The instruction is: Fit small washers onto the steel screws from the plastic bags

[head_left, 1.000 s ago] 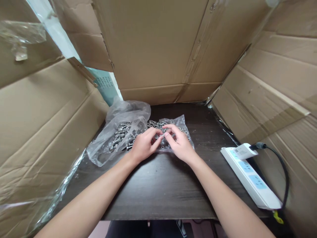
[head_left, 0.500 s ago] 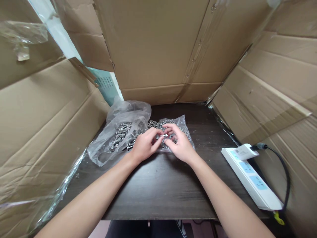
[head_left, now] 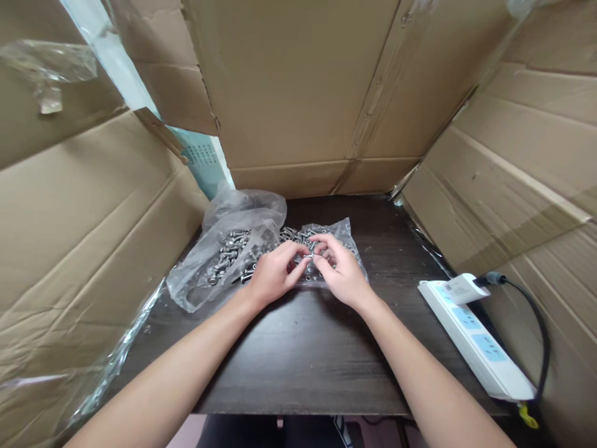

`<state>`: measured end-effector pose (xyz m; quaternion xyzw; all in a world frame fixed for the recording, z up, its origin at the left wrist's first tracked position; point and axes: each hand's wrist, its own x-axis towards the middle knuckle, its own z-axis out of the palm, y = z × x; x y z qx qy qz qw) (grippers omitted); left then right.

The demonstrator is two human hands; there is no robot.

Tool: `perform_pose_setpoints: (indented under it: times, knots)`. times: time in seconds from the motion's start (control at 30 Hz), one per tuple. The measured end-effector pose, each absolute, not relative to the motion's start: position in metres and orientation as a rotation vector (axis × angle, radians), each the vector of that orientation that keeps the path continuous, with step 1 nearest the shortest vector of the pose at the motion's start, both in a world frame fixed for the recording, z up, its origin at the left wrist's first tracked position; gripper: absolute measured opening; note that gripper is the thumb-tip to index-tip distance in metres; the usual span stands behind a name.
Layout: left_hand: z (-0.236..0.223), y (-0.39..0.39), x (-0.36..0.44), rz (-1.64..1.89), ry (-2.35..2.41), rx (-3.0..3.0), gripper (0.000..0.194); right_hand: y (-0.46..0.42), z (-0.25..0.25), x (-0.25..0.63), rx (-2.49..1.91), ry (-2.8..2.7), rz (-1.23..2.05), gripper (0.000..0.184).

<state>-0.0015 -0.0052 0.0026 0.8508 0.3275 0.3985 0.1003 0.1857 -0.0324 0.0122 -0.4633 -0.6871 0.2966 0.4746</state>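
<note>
A small, shiny silver metal bolt [head_left: 311, 256] is pinched between the fingertips of the left hand [head_left: 276, 272] and right hand [head_left: 342, 274], above the clear plastic bag [head_left: 346, 231]; its long axis is held roughly level, pointing left-right.

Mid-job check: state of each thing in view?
Left hand: pinching small metal piece.
Right hand: fingers curled at piece's other end.
Cloudy bag: crumpled, bolts inside.
Clear bag: spread out, hardware in or on it.
Power strip: adapter plugged in.
Black cable: connected to adapter.
</note>
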Motion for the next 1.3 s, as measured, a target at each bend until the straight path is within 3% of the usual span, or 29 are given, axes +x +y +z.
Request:
perform_pose_setpoints:
  times: [0.6,0.8,1.03,1.3]
  knots:
    - [0.0022,-0.0048,-0.0019,1.185,0.976,2.498,0.010,-0.0310,0.0122,0.1856,-1.104,-1.689,0.705,0.026]
    - [0.0026,-0.0045,-0.0021,1.177,0.972,2.505,0.010,-0.0323,0.0104,0.1840,-1.029,-1.714,0.619,0.057]
    - [0.0029,-0.0056,-0.0018,1.169,0.971,2.495,0.011,-0.0335,0.0148,0.1841,-1.179,-1.674,0.761,0.029]
    - [0.0024,-0.0061,-0.0017,1.143,0.976,2.492,0.012,-0.0330,0.0123,0.1829,-1.132,-1.657,0.784,0.046]
